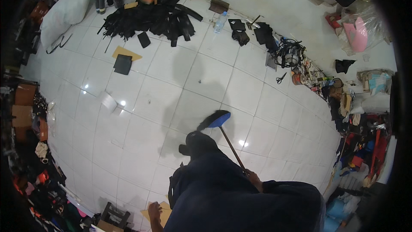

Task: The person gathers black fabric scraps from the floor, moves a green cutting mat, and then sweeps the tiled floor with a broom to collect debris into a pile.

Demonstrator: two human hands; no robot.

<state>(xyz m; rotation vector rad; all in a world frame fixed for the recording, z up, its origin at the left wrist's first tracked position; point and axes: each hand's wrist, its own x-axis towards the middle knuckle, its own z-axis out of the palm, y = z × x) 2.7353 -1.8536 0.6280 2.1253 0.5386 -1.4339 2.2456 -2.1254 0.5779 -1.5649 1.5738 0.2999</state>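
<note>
My right hand (255, 181) is closed round the upper part of a broom's brown stick. The broom (221, 120) has a blue head and dark bristles, which rest on the white tiles just ahead of my dark shoe. My left hand (155, 210) hangs low at my left side, fingers loosely curled and a little apart, with nothing visible in them. Beneath it shows a tan sheet (165, 215), partly hidden by my dark clothing. Whether the hand touches that sheet does not show.
Black strips (150, 19) lie piled by the far wall. Nearer are a dark square piece (123, 64) on tan board and a white paper (107, 101). A water bottle (220, 22), scissors (281, 78) and cluttered tools line the right wall. A dark stool (114, 215) stands lower left.
</note>
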